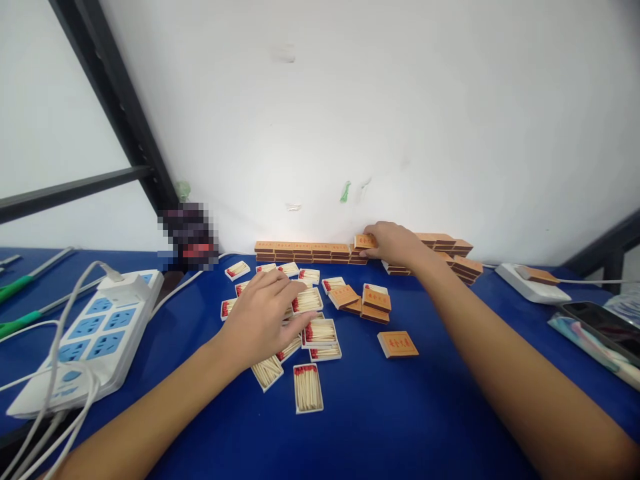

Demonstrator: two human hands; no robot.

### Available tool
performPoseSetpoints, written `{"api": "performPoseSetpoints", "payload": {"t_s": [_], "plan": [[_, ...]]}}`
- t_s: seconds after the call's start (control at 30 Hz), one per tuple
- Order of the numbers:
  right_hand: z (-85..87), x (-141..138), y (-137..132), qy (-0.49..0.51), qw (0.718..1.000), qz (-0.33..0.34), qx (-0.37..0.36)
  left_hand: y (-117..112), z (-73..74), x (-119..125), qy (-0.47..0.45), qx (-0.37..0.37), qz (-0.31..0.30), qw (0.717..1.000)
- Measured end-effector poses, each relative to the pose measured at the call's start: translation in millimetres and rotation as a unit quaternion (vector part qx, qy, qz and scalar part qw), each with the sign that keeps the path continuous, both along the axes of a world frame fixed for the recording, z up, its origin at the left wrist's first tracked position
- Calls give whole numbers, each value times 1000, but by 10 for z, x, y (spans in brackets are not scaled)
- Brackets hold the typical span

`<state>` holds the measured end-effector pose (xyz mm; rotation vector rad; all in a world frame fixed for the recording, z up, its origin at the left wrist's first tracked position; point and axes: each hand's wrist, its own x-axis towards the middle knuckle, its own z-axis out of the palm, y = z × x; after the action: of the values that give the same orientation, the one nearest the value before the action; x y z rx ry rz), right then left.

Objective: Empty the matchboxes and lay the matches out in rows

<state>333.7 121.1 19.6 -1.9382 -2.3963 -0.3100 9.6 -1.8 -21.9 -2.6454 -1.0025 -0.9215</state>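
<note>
My right hand (393, 241) pinches an orange matchbox (364, 241) at the right end of a low wall of stacked matchboxes (303, 253) along the back. My left hand (267, 313) lies over a spread of small white trays full of red-tipped matches, fingers and thumb apart; it hides some of them. Near its thumb sits a match tray (321, 331) on top of another. One match tray (309, 389) lies alone toward the front. Right of the trays is a loose heap of orange matchboxes (376, 299), with a single matchbox (399, 344) in front.
More stacked matchboxes (465, 267) stand behind my right forearm. At left, a white power strip (115, 347) trails several cables. A white adapter (530, 285) with a matchbox on it and a dark phone (597, 327) lie at right. The white wall (320, 120) rises behind the blue tabletop (360, 420).
</note>
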Motion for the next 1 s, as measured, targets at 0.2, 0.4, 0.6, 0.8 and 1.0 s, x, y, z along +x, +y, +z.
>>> {"api": "performPoseSetpoints", "payload": {"t_s": [0.2,0.4,0.6,0.8,1.0], "plan": [[210,116,-87,55,998,24,-21,-104,124,75,-96,-102,-57,989],[341,192,-156,94,995,19,-1,-514,139,435,-113,-176,-145,967],[396,185,-216,132,991,26,-22,-664,-81,623,40,-112,-194,974],[481,192,-269,156,987,37,-16,-441,156,428,52,-91,-120,987],[569,199,-340,177,984,35,-16,-226,306,270,135,-152,-58,978]]}}
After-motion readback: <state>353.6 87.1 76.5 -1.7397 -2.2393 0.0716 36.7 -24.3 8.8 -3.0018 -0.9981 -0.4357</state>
